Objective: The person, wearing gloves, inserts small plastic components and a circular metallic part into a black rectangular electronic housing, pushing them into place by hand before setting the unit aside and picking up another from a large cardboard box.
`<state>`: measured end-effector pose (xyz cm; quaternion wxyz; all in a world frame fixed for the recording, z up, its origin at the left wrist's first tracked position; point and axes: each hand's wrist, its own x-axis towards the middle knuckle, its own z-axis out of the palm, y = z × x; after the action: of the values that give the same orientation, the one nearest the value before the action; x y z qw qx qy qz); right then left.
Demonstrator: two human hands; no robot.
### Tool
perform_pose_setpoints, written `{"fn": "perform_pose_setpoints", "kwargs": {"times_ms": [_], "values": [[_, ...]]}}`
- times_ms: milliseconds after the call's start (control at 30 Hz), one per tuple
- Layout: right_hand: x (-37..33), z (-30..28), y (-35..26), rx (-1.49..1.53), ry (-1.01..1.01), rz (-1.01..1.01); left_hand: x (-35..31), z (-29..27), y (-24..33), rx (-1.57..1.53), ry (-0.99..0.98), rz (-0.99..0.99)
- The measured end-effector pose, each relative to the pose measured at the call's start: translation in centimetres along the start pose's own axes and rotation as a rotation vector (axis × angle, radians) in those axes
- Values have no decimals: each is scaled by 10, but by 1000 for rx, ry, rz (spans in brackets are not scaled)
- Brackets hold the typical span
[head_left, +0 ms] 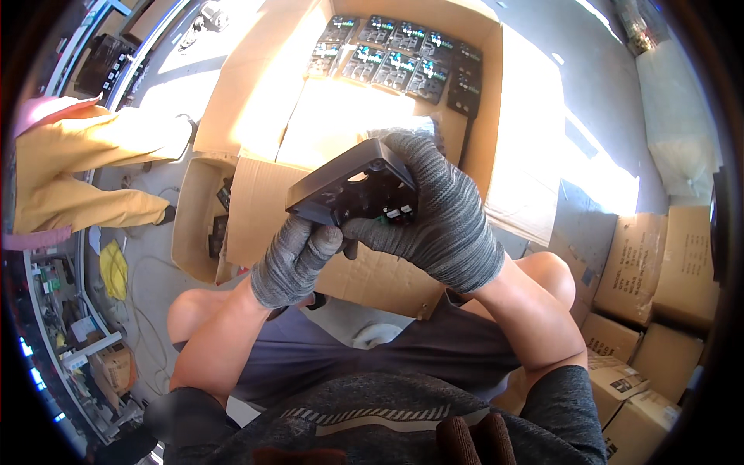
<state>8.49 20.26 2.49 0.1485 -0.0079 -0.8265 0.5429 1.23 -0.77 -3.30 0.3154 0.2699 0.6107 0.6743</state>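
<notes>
Between my two gloved hands is a black plastic housing [341,180], tilted, with its hollow inner side partly facing me. A round hole, white connectors and a bit of green board show inside it. My right hand [446,213], in a grey knit glove, wraps round its right end, thumb along the near edge. My left hand [293,260], gloved alike, grips its lower left corner with fingers closed. Beyond them stands a large open cardboard box [496,116]; at its far end lie several black units [395,66] in rows, with electronic parts showing.
A smaller cardboard box [190,225] holding dark parts stands at the left. Further left, a person in yellow trousers [85,155] is beside metal shelving [77,356]. Closed cartons [632,263] are stacked at the right. A yellow cloth [114,270] and cables lie on the floor.
</notes>
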Motion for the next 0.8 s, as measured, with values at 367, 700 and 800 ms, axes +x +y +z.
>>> {"fn": "perform_pose_setpoints", "kwargs": {"times_ms": [367,700,800], "values": [[-2,-2,-2,-50,-58,14,5,4,8,-182,-130,-69],[-7,8,25,384,44,85,14,11,22,-137,-39,-136],[-11,14,39,213,161,9,15,12,24,-177,-28,-141]]}}
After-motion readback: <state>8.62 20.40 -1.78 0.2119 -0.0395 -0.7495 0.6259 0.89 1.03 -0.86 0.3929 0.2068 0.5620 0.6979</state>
